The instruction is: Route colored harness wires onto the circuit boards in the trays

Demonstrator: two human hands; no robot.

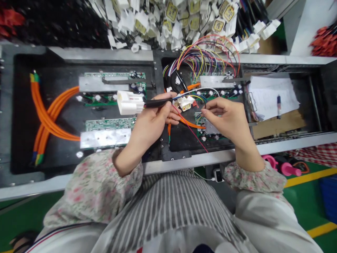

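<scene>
My fingers are curled shut on both sides: the left hand wraps a black-sleeved wire bundle, thumb pressed on top, and the right hand pinches thin coloured wires between thumb and forefinger tips. I see a white connector, blocky and ribbed, sticking out left of my left fist at the end of the black sleeve. A smaller white plug hangs between my two hands, with a loose red wire trailing down toward the near edge of the bench. All of this hovers over the middle of the bench, above the right tray, where a green circuit board lies just under my right fingers. The left tray holds thick orange cables crossing at its left end, with two boards toward its right. Papers with a pen sit at the right end. Along the far edge lies a heap of white connectors; the near rail stays narrow in front of my sleeves.
</scene>
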